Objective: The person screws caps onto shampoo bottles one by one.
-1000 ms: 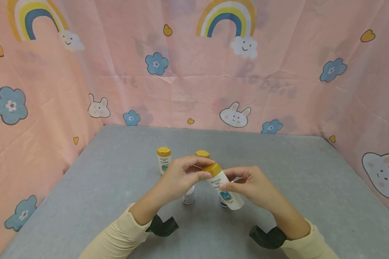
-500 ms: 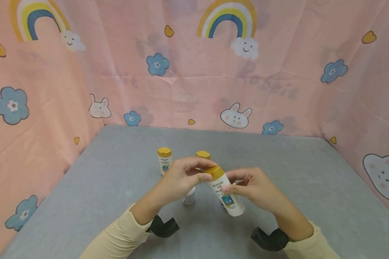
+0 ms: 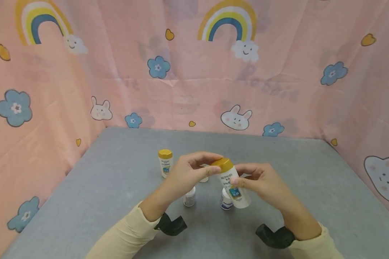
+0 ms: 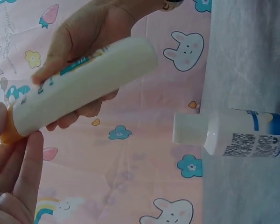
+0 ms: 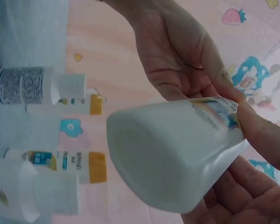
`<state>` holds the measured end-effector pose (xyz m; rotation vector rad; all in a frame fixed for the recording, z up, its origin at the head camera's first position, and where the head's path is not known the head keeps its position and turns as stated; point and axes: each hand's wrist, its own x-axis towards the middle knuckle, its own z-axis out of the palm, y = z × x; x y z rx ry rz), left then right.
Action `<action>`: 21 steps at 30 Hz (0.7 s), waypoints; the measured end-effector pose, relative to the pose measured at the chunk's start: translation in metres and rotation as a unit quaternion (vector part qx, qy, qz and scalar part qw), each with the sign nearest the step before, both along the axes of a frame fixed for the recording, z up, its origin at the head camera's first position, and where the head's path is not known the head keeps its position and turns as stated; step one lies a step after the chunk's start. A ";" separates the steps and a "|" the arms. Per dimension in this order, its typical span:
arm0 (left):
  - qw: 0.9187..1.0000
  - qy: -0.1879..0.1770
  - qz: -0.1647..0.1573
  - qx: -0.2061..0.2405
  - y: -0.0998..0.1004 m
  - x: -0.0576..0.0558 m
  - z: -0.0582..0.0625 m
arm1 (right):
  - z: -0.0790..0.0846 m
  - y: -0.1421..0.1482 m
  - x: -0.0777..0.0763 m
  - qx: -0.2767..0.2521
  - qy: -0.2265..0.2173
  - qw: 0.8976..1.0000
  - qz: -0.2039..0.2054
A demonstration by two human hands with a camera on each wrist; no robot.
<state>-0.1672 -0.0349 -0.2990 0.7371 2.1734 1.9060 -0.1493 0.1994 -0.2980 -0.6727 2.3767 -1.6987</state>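
Both hands hold a white bottle with a gold cap (image 3: 236, 197) above the table, tilted with its cap to the upper left. My left hand (image 3: 189, 176) pinches the gold cap between thumb and fingers. The bottle's printed body is gripped by my right hand (image 3: 265, 183), thumb across the front label. In the left wrist view, the gold cap (image 4: 10, 128) is at the left fingertips and looks seated on the bottle. The right wrist view shows the bottle's smooth white base (image 5: 149, 163) facing the camera.
Two white-capped bottles stand near the hands, one left (image 3: 189, 198) and one right with a blue label (image 3: 226, 203). Farther back stands a gold-capped bottle (image 3: 165, 165); another bottle (image 3: 204, 178) is mostly hidden behind my left hand. A pink patterned cloth (image 3: 188, 82) surrounds the grey table (image 3: 126, 154).
Both hands and the held bottle have shifted right and slightly up. More of the blue-labelled bottle shows below it. The cap stays in the left fingers, and the standing bottles keep their places.
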 end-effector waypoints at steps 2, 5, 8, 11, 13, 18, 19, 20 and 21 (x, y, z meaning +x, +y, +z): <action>1.000 -0.003 0.008 0.000 0.006 -0.004 0.001 | 0.001 0.003 -0.002 0.009 0.013 1.000 -0.025; 1.000 0.000 0.010 0.005 0.016 -0.012 0.003 | 0.001 0.007 -0.007 0.033 0.027 0.996 -0.072; 1.000 0.004 0.018 0.003 0.027 -0.020 0.004 | 0.001 0.011 -0.012 0.057 0.033 0.991 -0.113; 0.999 0.006 0.036 -0.009 0.038 -0.028 0.003 | -0.001 0.016 -0.019 0.078 0.031 0.987 -0.138; 0.998 0.007 0.053 -0.023 0.046 -0.033 0.002 | -0.004 0.020 -0.025 0.087 0.028 0.985 -0.148; 0.994 0.002 0.088 -0.061 0.064 -0.046 -0.004 | -0.015 0.029 -0.039 0.092 -0.005 0.985 -0.148; 0.993 0.001 0.093 -0.069 0.068 -0.048 -0.006 | -0.018 0.030 -0.042 0.093 -0.010 0.985 -0.146; 0.993 0.000 0.097 -0.074 0.071 -0.050 -0.008 | -0.021 0.032 -0.045 0.090 -0.014 0.986 -0.142; 0.991 0.000 0.102 -0.081 0.075 -0.051 -0.010 | -0.024 0.033 -0.048 0.089 -0.019 0.986 -0.140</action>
